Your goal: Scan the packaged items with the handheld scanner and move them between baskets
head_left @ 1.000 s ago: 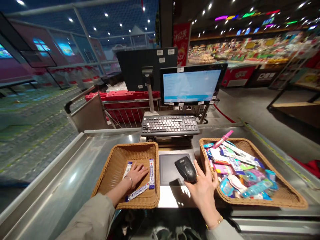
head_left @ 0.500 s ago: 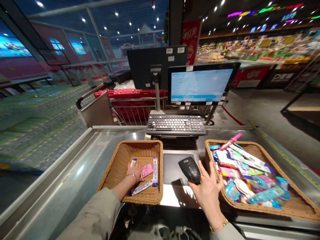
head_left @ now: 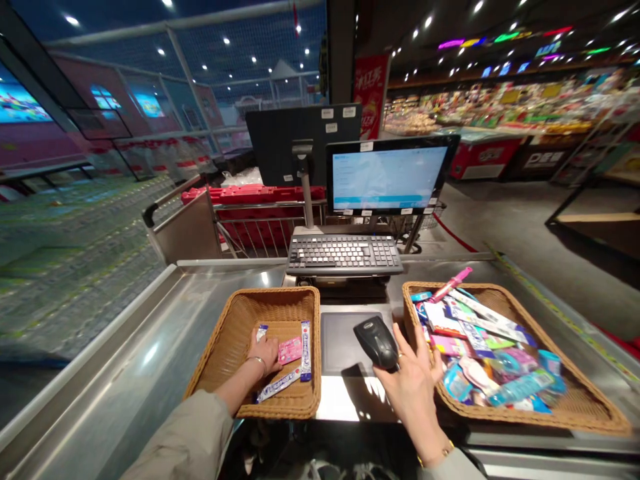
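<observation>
My left hand [head_left: 265, 353] reaches into the left wicker basket [head_left: 317, 353], its fingers closed on a white-and-blue candy stick pack [head_left: 262, 331] that is mostly covered. Beside it lie a pink packet [head_left: 291, 350] and two similar stick packs, one upright along the right side [head_left: 306, 350] and one slanted in front [head_left: 279, 385]. Above the counter plate, my right hand [head_left: 411, 377] holds a black barcode scanner [head_left: 376, 341]. Its thumb is at the scanner's near side and other fingers are spread; the palm hides the handle.
A right wicker basket [head_left: 590, 417] holds a heap of sweets and small packages [head_left: 480, 347]. Behind the plate [head_left: 345, 333] stand a keyboard [head_left: 345, 255] and a lit monitor [head_left: 387, 175]. Another screen's dark back [head_left: 303, 143] is left of it. The metal counter [head_left: 165, 340] extends left.
The view has shifted slightly, so the scene sits a little further left. Both hands keep nearly the same places relative to the baskets, and the scanner stays in my right hand.
</observation>
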`<state>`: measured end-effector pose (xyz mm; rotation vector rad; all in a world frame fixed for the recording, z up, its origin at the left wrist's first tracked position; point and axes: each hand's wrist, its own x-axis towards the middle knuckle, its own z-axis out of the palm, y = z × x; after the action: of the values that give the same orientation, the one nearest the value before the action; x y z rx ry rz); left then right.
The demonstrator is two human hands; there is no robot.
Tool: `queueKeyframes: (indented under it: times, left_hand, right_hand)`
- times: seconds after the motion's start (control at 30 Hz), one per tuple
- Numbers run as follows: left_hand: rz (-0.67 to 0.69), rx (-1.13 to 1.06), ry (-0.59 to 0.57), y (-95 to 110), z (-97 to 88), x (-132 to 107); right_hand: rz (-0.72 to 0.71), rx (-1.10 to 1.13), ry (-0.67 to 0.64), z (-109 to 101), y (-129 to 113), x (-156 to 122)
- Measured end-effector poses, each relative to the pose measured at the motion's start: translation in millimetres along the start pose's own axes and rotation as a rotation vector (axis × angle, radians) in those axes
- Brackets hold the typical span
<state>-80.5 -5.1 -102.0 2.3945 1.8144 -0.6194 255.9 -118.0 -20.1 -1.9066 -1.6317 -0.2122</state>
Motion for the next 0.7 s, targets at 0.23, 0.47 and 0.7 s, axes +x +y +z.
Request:
queueKeyframes:
  times: [0.23,0.47,0.7]
  left_hand:
    - [-0.027,-0.06,0.156,-6.3,-21.4,1.6]
    - [-0.069,-0.109,0.307,-4.7,-47.2,-7.8]
    - [-0.159,-0.167,0.545,0.8,-71.7,-20.3]
  right_hand:
    - [0.027,0.058,-0.034,-5.8,-1.0,2.3]
    - [0.054,0.054,-0.021,-7.1,-1.7,4.6]
    - [0.033,0.051,-0.015,-7.5,-0.5,5.9]
